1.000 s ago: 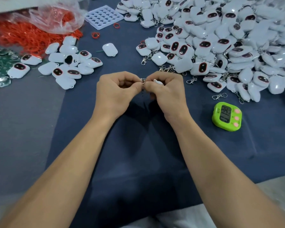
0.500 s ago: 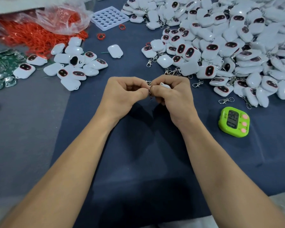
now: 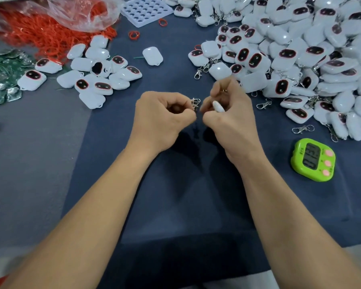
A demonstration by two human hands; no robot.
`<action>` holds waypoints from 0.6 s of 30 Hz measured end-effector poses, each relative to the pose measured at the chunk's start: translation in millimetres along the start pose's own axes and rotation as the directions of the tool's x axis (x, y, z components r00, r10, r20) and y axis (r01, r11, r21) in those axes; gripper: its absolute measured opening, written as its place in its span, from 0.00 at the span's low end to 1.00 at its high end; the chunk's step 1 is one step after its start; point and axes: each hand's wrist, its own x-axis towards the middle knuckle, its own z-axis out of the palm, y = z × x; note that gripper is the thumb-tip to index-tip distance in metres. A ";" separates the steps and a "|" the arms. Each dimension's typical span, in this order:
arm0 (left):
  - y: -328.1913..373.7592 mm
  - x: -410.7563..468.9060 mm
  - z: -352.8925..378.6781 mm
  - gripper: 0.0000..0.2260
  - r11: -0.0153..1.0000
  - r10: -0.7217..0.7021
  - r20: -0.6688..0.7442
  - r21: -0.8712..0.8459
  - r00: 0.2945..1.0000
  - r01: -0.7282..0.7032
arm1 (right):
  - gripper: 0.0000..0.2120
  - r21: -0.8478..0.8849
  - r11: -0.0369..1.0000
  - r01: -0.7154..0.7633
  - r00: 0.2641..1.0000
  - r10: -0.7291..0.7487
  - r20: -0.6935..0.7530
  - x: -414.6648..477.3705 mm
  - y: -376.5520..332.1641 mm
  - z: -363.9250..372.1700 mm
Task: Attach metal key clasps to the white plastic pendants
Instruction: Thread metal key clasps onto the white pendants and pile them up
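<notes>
Several crumpled green foil pieces lie at nine o'clock from the hands, at the left edge of the table, which is covered in dark blue cloth. A pile of thin red bands sits at ten o'clock, partly under a clear plastic bag. Nearer, also at ten o'clock, is a small cluster of white pendants, some showing dark oval faces. A white tray with round holes rests at eleven o'clock, with a lone pendant just below it.

At the centre, two bare forearms reach forward. The left hand is curled, its grip clamped on a small metal clasp between thumb and forefinger. The right hand sits just beside it, its grip closed round a white pendant, of which only one rounded edge shows. Clasp and pendant are very close; whether they touch cannot be told.

A large heap of white pendants, many with clasps attached, fills one to two o'clock. A loose clasp lies at three o'clock, and a green digital timer at four o'clock.
</notes>
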 end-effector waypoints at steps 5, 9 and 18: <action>0.5 -6.7 1.5 0.03 0.956 0.119 -0.068 0.278 0.991 -0.095 | 0.17 -0.217 0.975 -0.043 0.990 0.012 -0.141 -6.2 2.6 3.9; 2.4 -4.7 -5.6 0.02 0.918 0.175 -0.105 0.378 0.979 -0.124 | 0.12 -0.307 0.952 -0.004 0.963 -0.079 -0.258 -9.0 2.3 2.8; -1.0 -6.0 -13.6 0.02 0.773 0.235 -0.038 0.613 0.971 -0.163 | 0.10 -0.194 0.981 0.002 0.987 -0.033 -0.159 -6.8 2.8 2.3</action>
